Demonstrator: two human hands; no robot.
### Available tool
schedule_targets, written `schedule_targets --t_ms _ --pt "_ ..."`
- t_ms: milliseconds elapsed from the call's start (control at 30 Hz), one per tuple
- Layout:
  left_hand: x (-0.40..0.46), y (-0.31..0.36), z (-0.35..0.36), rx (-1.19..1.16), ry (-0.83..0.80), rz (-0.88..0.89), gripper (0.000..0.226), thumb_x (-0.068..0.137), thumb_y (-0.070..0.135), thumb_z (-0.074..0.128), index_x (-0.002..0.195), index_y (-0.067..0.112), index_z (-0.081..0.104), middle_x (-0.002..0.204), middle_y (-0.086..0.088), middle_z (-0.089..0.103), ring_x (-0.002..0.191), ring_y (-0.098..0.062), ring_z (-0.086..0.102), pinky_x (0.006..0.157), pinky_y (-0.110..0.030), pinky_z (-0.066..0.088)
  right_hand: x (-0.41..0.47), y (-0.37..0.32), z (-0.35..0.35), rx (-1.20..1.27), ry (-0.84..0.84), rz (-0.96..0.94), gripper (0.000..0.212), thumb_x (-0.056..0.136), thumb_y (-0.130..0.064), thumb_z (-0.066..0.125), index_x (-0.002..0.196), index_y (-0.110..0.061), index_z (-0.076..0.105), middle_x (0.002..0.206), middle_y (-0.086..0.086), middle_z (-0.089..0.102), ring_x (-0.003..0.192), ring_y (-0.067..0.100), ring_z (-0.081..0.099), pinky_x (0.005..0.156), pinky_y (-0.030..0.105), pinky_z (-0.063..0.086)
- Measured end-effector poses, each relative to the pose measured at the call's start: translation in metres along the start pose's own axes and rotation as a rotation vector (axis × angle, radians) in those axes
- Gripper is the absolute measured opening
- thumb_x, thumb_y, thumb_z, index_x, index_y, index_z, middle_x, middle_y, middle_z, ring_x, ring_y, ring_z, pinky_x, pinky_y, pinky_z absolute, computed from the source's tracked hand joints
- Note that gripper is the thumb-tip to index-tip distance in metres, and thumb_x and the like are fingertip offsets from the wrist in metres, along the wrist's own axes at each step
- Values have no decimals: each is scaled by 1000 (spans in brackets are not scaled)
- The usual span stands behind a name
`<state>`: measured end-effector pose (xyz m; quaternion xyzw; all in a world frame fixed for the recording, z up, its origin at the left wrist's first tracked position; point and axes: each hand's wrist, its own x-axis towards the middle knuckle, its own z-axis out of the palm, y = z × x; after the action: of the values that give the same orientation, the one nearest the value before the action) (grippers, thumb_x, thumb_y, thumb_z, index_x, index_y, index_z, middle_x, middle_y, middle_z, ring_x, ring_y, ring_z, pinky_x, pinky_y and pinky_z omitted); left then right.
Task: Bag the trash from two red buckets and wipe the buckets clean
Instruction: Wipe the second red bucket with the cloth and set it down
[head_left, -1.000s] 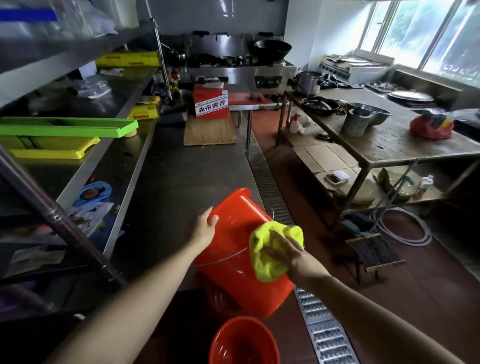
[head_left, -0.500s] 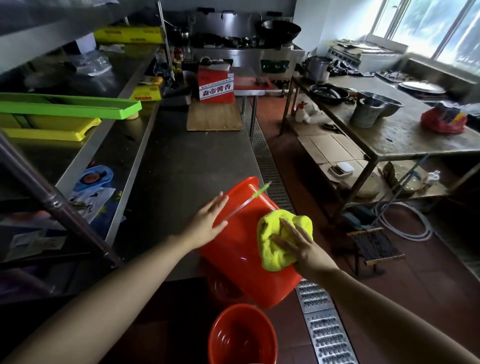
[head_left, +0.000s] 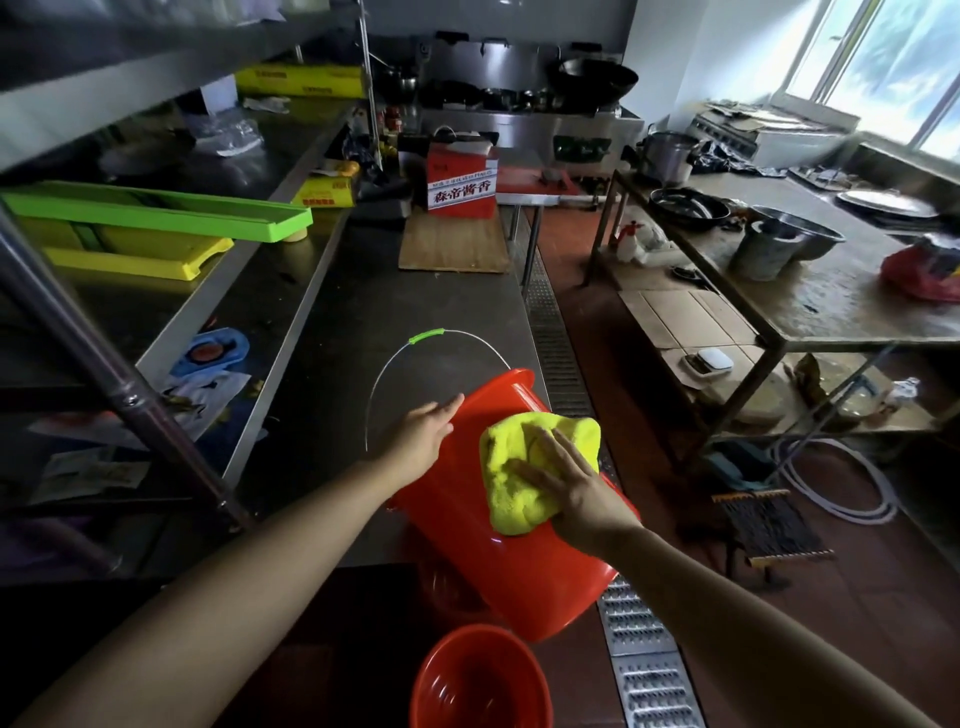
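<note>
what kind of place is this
Most likely a commercial kitchen: a wok on a steel range, long steel worktables, and a floor drain grate running down the tiled aisle.

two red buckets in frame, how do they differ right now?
Pose: the bucket on the counter lies tipped, rim pointing away; the lower bucket sits upright, mouth facing the camera.
Contact: the left hand steadies the tipped one while the right hand presses a yellow cloth to its side; nothing touches the lower one.
Handle: a wire handle shows only on the tipped one.
Both are red plastic.
</note>
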<state>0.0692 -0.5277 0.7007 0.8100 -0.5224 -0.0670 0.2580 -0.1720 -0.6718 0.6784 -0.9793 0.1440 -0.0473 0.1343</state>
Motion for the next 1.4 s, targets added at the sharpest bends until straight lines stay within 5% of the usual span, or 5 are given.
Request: schedule_targets --t_ms 167,300,500,767,1400 --pt "9 -4 -4 5 -17 -7 49 99 17 51 147 23 40 108 -14 65 98 -29 62 85 -35 49 23 -15 -10 133 -213 26 64 81 -46 50 144 -54 41 166 -15 -16 150 15 -26 115 64 -16" --pt "12 -5 2 -64 -14 -21 49 99 16 53 146 22 42 101 -16 65 91 -31 63 81 -39 51 26 -14 -17 204 98 249 54 92 -67 43 125 -32 66 156 -6 38 150 21 22 118 62 14" --pt "17 -12 -1 -78 -78 -60 46 101 20 50 146 25 41 110 -9 66 100 -23 62 83 -28 47 39 -50 18 45 -28 529 90 68 -98 22 146 -63 -5 167 -3 -7 152 36 -13 115 69 10" --pt "14 -21 -17 -168 -212 -154 43 103 31 45 145 36 41 129 -11 51 121 -28 50 87 -23 33 33 -52 45 -296 26 48 82 83 -86 28 153 -57 -3 168 1 -14 148 43 -23 111 75 9" --pt "-3 -33 -16 -336 -178 -191 37 100 14 51 137 14 54 104 -6 60 89 -10 56 72 -2 38 99 -7 18 67 -7 199 78 67 -98 32 138 -76 7 166 -20 -1 155 28 1 120 58 19"
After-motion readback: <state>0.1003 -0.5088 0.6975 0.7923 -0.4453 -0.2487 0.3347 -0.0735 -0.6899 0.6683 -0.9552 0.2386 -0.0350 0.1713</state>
